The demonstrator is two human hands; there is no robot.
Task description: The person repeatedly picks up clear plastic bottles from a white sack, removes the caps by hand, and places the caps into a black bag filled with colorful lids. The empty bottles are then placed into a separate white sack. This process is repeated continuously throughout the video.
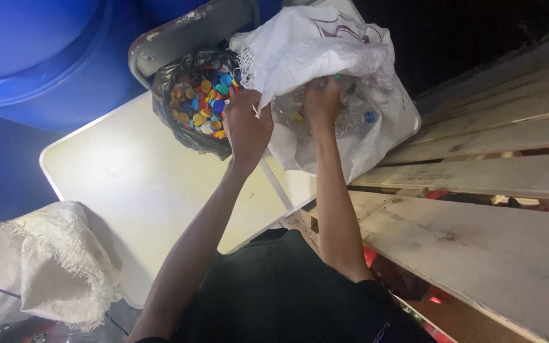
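White woven plastic sack [325, 57] on pale table [128, 184], left hand [246, 124] gripping its frayed rim, right hand [322, 98] closed on clear plastic bottles [351, 117] inside, black bag of coloured caps [201, 101] beside.

White woven sack [325, 51], mouth open and frayed, slumped on the table edge, its rim gripped, clear crushed plastic bottles [351, 117] heaped inside, one blue-capped, just right of the grip

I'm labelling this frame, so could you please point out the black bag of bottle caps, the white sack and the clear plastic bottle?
black bag of bottle caps [206, 101], head view, on the caps.
white sack [306, 44], head view, upper cloth.
clear plastic bottle [351, 117], head view, its body.
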